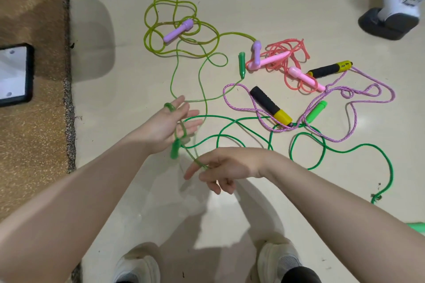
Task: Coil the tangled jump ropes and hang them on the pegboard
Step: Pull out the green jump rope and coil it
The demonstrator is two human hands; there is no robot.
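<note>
Several jump ropes lie tangled on the pale floor. A translucent green rope (200,82) runs from its green handle (242,64) to my left hand (170,125), where it loops around the spread fingers, and a second green handle (174,149) dangles below the palm. My right hand (220,169) pinches the same rope between thumb and fingers. A yellow-green rope (161,27) with purple handles (178,30) lies farther back. A coral rope (289,57) with pink handles, a lilac braided rope (358,96) with black-and-yellow handles (270,105), and a dark green rope (322,145) lie to the right.
A brown carpet (30,133) borders the floor on the left, with a black-framed tablet (13,73) on it. Another person's foot in a dark shoe (388,23) stands at the top right. My own shoes (278,259) are at the bottom edge.
</note>
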